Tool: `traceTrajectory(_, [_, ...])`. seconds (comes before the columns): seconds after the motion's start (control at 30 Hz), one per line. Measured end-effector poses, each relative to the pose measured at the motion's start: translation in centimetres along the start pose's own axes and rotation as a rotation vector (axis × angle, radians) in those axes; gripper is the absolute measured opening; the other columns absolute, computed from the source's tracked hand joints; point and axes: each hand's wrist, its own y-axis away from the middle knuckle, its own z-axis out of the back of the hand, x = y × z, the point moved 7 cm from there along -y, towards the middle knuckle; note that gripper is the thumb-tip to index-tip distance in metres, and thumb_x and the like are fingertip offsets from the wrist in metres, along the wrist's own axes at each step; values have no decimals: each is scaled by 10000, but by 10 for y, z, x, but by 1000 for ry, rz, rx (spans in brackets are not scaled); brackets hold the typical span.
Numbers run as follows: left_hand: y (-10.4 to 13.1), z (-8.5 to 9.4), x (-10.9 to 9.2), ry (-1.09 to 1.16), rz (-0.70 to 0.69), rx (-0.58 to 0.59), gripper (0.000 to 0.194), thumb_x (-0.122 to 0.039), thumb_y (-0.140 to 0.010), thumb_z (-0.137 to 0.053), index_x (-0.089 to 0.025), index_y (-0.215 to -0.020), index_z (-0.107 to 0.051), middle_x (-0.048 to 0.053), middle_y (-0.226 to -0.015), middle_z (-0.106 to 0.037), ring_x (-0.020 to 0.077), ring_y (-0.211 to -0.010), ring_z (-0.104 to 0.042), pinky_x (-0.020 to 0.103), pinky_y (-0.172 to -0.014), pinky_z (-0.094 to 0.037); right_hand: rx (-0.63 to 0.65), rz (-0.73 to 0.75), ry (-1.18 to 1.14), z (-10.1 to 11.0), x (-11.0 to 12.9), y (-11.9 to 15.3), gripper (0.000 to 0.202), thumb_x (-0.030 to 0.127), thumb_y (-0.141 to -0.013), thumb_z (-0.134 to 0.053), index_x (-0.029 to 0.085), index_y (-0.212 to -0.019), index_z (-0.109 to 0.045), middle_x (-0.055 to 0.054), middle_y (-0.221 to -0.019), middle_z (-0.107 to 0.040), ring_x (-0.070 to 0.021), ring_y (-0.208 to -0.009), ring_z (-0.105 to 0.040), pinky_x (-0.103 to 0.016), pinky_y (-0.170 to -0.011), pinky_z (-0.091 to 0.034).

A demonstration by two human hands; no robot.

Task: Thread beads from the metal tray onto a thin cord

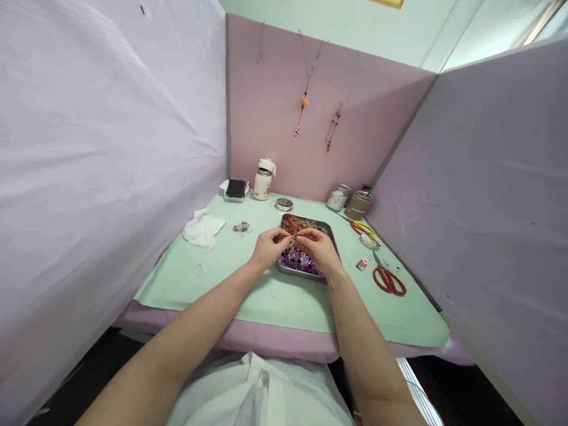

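With fingertips pinched together, your left hand [268, 245] and right hand [318, 248] held what looked like a thin strand [292, 238] over the beads [294, 259] in the tray [298, 273], apparently working it; next seemed to call for steadiness.

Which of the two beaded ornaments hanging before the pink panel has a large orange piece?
The ornament on the left: an orange piece sits partway along it. The one on the right shows only small beads.
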Motion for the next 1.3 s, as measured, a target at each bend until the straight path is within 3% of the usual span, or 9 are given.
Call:
traceTrajectory(0.97, [3, -1, -1, -37, -10, 17, 169, -310, -711, -584, -152, -659, -618, -25, -557, -532, 93, -536, -430, 221, -523, -337, 15, 75, 101, 0, 0, -2, 272, 340, -565, -795, 213, -758, -651, 10, -704, -656, -134, -649, -583, -288, -662, -472])
traceTrajectory(1.3, [2, -2, 1, -44, 1, 28, 165, -310, -706, -590, -153, -661, -618, -27, -556, -532, 94, -534, -435, 222, -520, -335, 27, 123, 157, -2, 5, -1, 230, 315, -582, -785, 217, -747, -659, 3, -746, -664, -146, -708, -592, -302, -722, -475])
